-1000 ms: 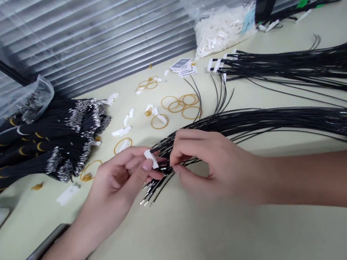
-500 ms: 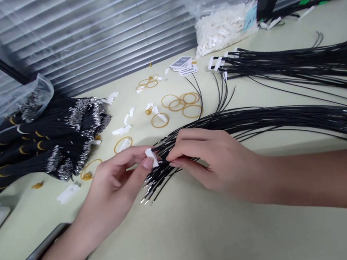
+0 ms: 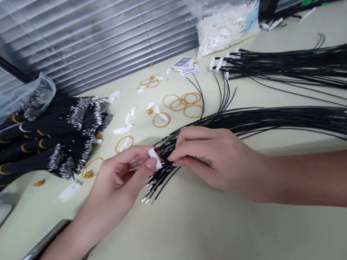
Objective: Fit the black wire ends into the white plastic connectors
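My left hand (image 3: pixel 119 182) pinches a small white plastic connector housing (image 3: pixel 155 158) between thumb and forefinger. Close to its right, my right hand (image 3: pixel 211 157) is closed, fingertips pressed together on a thin black wire whose tip points at the housing; most of that wire is hidden by the fingers. Beneath both hands runs a long bundle of black wires (image 3: pixel 284 116), with bare metal terminals at its left end. Whether the wire tip sits inside the housing or just beside it, I cannot tell.
Rubber bands (image 3: pixel 161 119) and loose white housings (image 3: pixel 123 129) lie behind my hands. At the left are bundled black wires with silver terminals (image 3: pixel 95 114). A clear bag of white housings (image 3: pixel 224 28) stands at the back, near a second wire bundle (image 3: pixel 291 60).
The camera view has shifted slightly. My hands keep nearly the same pose, with the white housing tilted a little differently and still close to the right fingertips.
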Demonstrator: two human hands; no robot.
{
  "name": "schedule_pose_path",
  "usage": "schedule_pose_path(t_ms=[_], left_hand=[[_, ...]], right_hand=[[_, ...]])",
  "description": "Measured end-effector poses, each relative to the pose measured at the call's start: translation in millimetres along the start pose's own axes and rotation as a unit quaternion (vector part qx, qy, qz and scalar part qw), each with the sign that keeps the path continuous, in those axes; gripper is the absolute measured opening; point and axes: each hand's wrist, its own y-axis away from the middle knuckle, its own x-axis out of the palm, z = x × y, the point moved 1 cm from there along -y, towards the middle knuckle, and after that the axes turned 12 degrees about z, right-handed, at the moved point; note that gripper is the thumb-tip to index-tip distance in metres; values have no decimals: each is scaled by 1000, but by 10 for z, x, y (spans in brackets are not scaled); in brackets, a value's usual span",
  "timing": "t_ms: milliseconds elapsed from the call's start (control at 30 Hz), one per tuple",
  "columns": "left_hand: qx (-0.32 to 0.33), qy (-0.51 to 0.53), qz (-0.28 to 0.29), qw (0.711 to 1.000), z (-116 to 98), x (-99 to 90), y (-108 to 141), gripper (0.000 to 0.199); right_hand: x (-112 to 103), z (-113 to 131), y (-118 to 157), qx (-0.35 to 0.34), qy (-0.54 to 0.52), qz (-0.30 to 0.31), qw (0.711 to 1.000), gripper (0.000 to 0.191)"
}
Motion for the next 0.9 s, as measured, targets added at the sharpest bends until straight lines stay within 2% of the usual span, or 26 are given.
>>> schedule_pose_path(t_ms=[333,567,733,800,900], left_hand=[[-13,28,11,999,-27,10,2,7],[-9,-7,24,1000,-34,32,25,9],[3,-21,7,1000,-16,37,5,10],[11,-26,0,1000,-11,37,-9,10],[3,-49,-10,999,-10,37,-17,9]], right_hand=[[1,23,3,-5,0,6,1000,18],[38,28,27,-55,36,5,998,22],[-38,90,-2,-32,76,16,996,20],[-115,163,-21,-44,144,50,987,17],[-189,231,-20,-44,236,141,960,8]])
